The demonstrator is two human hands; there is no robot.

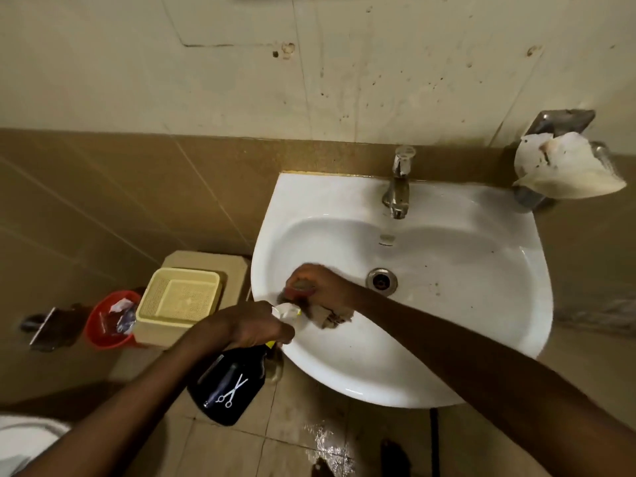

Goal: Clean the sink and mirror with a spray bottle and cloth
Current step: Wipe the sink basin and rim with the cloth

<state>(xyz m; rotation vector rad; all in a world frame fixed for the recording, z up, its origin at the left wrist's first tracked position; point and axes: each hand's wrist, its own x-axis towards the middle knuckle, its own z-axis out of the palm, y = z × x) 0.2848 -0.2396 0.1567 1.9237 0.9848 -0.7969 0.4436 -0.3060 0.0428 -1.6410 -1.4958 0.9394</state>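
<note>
Head view: glossy white ceramic sink (447,356), rounded, with a metal drain at its centre. At nine o'clock in the bowl the right hand (318,287) clutches a crumpled dark cloth (330,316). Left hand (258,327) grips the black spray bottle (230,387), white nozzle on top. A chrome tap (399,182) stands at twelve; a perforated yellow basket (179,297) sits left.

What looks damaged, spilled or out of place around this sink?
A crumpled, stained white paper is draped over the metal wall fixture right of the chrome tap. A wet patch glistens on the floor tiles below the white ceramic sink. The wall above is speckled.
</note>
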